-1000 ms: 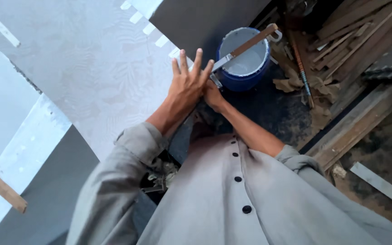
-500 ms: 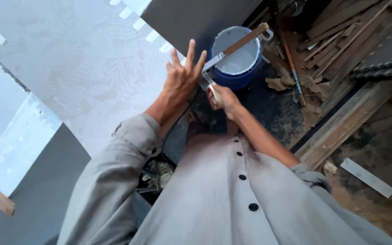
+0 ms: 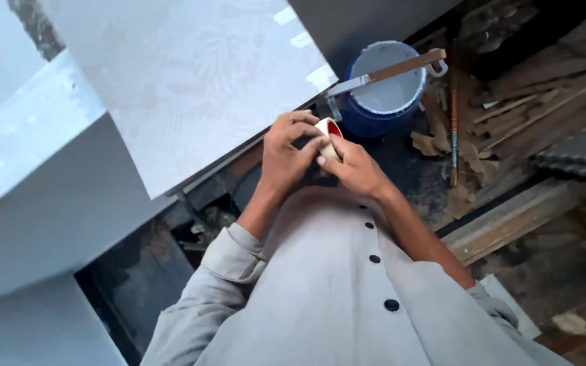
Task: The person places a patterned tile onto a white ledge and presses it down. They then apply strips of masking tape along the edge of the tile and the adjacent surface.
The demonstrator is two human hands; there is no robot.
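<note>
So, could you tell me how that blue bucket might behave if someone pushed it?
The bucket looks filled near its rim with pale liquid, so it is probably heavy and may slosh. The trowel lying loose across the rim could slide off. Wood scraps beside it might snag the base.

You have only one view: the head camera looks steeply down from close above your chest, facing forward toward the blue bucket [image 3: 384, 91].

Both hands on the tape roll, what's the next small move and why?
Probably pick at the tape roll edge to free its end: the left hand and right hand both pinch it at chest height, no loose strip shows, and the pale sheet lies just ahead.
</note>
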